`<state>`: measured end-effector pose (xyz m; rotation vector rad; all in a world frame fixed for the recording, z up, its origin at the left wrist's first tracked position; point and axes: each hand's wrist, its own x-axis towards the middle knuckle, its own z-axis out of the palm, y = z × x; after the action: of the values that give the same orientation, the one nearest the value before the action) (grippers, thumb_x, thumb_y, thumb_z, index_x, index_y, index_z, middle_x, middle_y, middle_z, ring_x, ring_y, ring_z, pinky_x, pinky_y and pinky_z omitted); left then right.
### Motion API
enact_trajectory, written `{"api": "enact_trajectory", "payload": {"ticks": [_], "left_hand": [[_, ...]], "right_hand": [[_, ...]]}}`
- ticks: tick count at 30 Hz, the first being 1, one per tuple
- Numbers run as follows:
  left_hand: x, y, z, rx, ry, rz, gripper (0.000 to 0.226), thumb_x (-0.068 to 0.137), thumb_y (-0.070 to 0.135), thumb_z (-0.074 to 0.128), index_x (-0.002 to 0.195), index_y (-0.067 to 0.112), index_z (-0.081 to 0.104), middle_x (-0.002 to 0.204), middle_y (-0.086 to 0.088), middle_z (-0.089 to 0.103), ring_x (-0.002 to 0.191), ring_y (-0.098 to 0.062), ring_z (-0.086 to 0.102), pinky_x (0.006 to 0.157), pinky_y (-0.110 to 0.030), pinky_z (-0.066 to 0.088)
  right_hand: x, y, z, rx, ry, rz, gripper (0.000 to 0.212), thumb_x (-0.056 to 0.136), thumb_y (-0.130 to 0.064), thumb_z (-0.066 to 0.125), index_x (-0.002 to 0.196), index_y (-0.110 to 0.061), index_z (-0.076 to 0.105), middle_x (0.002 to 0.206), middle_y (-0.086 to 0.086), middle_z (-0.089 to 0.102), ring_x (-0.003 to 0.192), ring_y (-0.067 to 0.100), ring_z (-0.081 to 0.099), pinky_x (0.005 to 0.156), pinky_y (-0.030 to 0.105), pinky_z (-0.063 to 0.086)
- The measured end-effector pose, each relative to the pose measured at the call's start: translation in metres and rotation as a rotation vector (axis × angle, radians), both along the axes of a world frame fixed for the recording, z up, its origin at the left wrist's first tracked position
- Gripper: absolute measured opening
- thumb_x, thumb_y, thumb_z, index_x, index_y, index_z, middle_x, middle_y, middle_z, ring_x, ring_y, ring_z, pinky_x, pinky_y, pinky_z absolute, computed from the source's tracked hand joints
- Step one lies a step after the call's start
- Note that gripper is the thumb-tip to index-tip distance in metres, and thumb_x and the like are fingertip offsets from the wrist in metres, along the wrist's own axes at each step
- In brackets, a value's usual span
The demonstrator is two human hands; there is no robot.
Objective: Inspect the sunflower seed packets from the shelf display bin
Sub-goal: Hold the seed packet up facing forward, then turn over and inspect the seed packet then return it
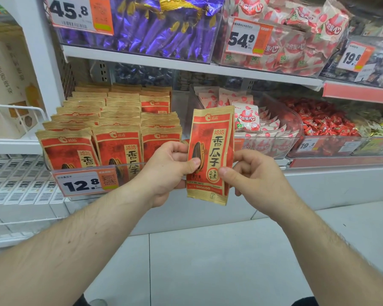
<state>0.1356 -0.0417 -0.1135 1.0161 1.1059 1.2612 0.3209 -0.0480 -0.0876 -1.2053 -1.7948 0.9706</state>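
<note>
Fingers (191, 165) of both hands pinch one flat, glossy red-and-tan seed packet (211, 151) upright.

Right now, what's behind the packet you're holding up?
Behind the held packet: a clear bin of pink-and-white snack packs, partly covered. The seed bin sits to its left. Both hands pinch its lower half.

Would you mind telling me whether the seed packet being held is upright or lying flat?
Upright, front facing the camera. The seed packet stands vertically, pinched by the left hand and right hand, out of the display bin.
</note>
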Motion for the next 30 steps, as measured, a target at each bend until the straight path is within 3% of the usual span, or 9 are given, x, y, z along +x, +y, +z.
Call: {"api": "enact_trajectory", "payload": {"ticks": [3, 6, 12, 16, 21, 26, 30], "left_hand": [[0.001, 0.002, -0.002, -0.010, -0.016, 0.038, 0.025, 0.094, 0.001, 0.060, 0.091, 0.016, 0.040, 0.105, -0.014, 0.067, 0.089, -0.028, 0.069, 0.067, -0.042, 0.056], [0.001, 0.002, -0.003, 0.006, -0.023, 0.027, 0.028, 0.095, 0.001, 0.058, 0.083, 0.016, 0.037, 0.097, -0.012, 0.067, 0.083, -0.027, 0.069, 0.069, -0.043, 0.058], [0.004, -0.002, -0.002, 0.036, -0.029, 0.009, 0.028, 0.094, -0.001, 0.058, 0.079, 0.016, 0.042, 0.085, -0.005, 0.071, 0.077, -0.021, 0.069, 0.068, -0.042, 0.058], [0.009, -0.004, -0.002, 0.104, -0.028, 0.025, 0.027, 0.092, -0.005, 0.059, 0.079, 0.015, 0.046, 0.087, -0.003, 0.070, 0.076, -0.018, 0.066, 0.065, -0.039, 0.059], [0.010, -0.008, 0.004, 0.120, -0.102, -0.093, 0.018, 0.086, 0.023, 0.068, 0.084, 0.017, 0.051, 0.095, -0.011, 0.064, 0.088, -0.023, 0.062, 0.072, -0.047, 0.055], [0.009, -0.015, 0.011, 0.139, -0.125, -0.144, 0.031, 0.070, 0.038, 0.069, 0.080, 0.020, 0.045, 0.078, 0.001, 0.062, 0.072, -0.013, 0.061, 0.061, -0.036, 0.053], [0.011, -0.015, 0.010, 0.126, -0.127, -0.134, 0.023, 0.089, 0.022, 0.062, 0.076, 0.022, 0.042, 0.065, 0.008, 0.061, 0.061, -0.007, 0.059, 0.053, -0.029, 0.047]], "right_hand": [[0.000, -0.003, 0.001, -0.009, -0.063, 0.040, 0.038, 0.082, -0.011, 0.076, 0.111, -0.030, 0.059, 0.053, -0.005, 0.055, 0.049, 0.008, 0.052, 0.053, 0.024, 0.045], [0.000, -0.007, 0.002, -0.012, -0.118, 0.095, 0.059, 0.081, -0.005, 0.076, 0.124, -0.035, 0.051, 0.053, -0.001, 0.054, 0.046, 0.008, 0.050, 0.048, 0.019, 0.042], [-0.001, -0.014, 0.006, 0.000, -0.070, 0.173, 0.074, 0.080, 0.003, 0.074, 0.122, -0.050, 0.045, 0.049, -0.003, 0.053, 0.044, 0.009, 0.047, 0.046, 0.017, 0.042], [-0.005, -0.018, 0.004, 0.031, -0.076, 0.190, 0.086, 0.079, -0.003, 0.076, 0.126, -0.064, 0.038, 0.051, 0.004, 0.054, 0.047, 0.016, 0.048, 0.046, 0.027, 0.044], [-0.010, -0.020, -0.003, 0.045, -0.167, 0.180, 0.098, 0.078, -0.006, 0.077, 0.146, -0.054, 0.025, 0.053, 0.002, 0.058, 0.047, 0.013, 0.051, 0.052, 0.025, 0.045], [-0.014, -0.024, -0.004, 0.057, -0.239, 0.190, 0.101, 0.078, -0.012, 0.079, 0.150, -0.050, 0.018, 0.059, 0.004, 0.065, 0.051, 0.013, 0.058, 0.056, 0.025, 0.049], [-0.015, -0.020, -0.010, 0.081, -0.134, 0.114, 0.077, 0.076, -0.025, 0.081, 0.141, -0.040, 0.042, 0.058, 0.001, 0.064, 0.051, 0.008, 0.056, 0.057, 0.029, 0.047]]}}
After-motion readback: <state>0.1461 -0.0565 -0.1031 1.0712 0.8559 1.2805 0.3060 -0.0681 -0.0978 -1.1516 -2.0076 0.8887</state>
